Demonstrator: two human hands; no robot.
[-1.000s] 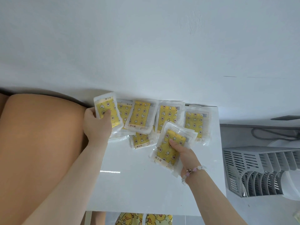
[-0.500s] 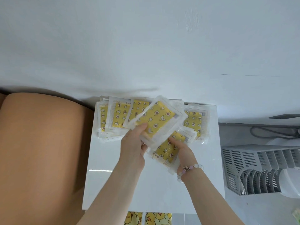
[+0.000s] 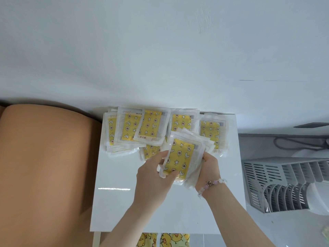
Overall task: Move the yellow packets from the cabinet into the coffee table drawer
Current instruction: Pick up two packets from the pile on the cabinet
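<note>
On the white desk (image 3: 124, 202), most yellow packets (image 3: 151, 127) lie overlapped along the far edge. Nearer, a small stack (image 3: 179, 157) sits between the left grip (image 3: 151, 177), pinching its left side, and the right grip (image 3: 210, 166), clasping its right. The step looks like gathering; next, the far row needs adding.

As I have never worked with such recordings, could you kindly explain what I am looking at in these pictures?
There is no machine here: a person works with two bare hands, filmed by one camera worn on the head and looking down. The left hand and the right hand grip a small stack of yellow packets between them. Further loose packets lie overlapping along the far edge of the white cabinet top. A bead bracelet sits on the right wrist.
</note>
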